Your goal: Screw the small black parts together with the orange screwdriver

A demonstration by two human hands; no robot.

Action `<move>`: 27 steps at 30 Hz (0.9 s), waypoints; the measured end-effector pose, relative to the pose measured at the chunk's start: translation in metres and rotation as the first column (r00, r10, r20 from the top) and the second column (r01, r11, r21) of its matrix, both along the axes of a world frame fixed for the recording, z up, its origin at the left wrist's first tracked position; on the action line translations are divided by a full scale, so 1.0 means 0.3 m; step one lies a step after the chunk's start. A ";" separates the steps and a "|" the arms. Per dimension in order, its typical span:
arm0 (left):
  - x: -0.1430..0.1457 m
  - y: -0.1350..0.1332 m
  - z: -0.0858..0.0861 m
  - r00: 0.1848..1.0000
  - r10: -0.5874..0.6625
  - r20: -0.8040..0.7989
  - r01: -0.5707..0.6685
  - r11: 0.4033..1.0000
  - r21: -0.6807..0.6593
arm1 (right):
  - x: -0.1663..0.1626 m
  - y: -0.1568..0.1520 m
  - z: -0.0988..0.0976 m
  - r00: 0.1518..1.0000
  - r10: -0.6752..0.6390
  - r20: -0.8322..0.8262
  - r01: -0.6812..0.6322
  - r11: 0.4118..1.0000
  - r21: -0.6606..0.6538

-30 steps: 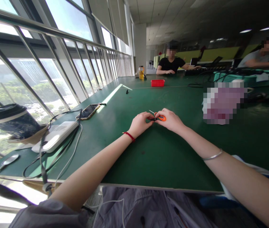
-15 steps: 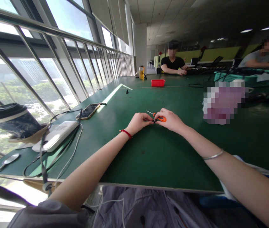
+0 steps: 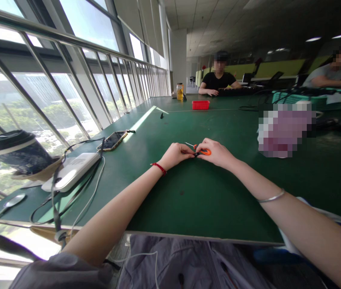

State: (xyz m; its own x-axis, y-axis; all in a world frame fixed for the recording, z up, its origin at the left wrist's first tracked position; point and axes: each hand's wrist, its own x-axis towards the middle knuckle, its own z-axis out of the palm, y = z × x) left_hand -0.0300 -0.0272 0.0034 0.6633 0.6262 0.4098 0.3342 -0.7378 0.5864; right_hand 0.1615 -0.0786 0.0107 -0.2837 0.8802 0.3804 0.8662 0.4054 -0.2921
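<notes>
My left hand [image 3: 178,153] is closed in a pinch on a small black part [image 3: 196,154], whose shape is mostly covered by fingers. Touching the other side of that part, my right hand [image 3: 214,150] also has its fingers closed, with an orange-handled screwdriver [image 3: 206,152] held in it. The screwdriver's thin metal shaft points up and to the left, away from the black part. Both hands meet just above the green table [image 3: 188,208].
On the left are a phone [image 3: 112,141], a white power bank [image 3: 71,172] with cables and a lidded cup [image 3: 17,154]. Farther back sit a small black piece [image 3: 161,115], a red bin [image 3: 200,105] and a teal basket [image 3: 311,98]. A co-worker [image 3: 218,80] sits at the far end.
My hands stay almost in the same place, still on the black part and the screwdriver. The co-worker at the far end has shifted their arms.
</notes>
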 end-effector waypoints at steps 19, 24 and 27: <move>-0.002 -0.037 0.039 0.951 0.108 -0.290 0.008 0.929 0.371 | 0.004 0.005 -0.003 1.000 0.000 -0.004 0.000 1.000 -0.018; 0.012 -0.052 0.026 0.933 0.224 -0.281 -0.074 0.885 0.459 | 0.001 0.004 -0.001 1.000 0.005 -0.005 -0.006 1.000 -0.027; 0.022 -0.063 0.020 0.925 0.270 -0.266 -0.108 0.860 0.498 | -0.001 0.003 -0.001 1.000 -0.005 0.003 0.005 0.999 -0.031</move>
State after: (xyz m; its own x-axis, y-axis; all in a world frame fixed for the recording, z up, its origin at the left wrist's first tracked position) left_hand -0.0234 -0.0461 0.0093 0.6953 0.5406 0.4735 0.6018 -0.7982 0.0275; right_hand 0.1611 -0.0776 0.0105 -0.2804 0.8931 0.3518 0.8690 0.3919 -0.3022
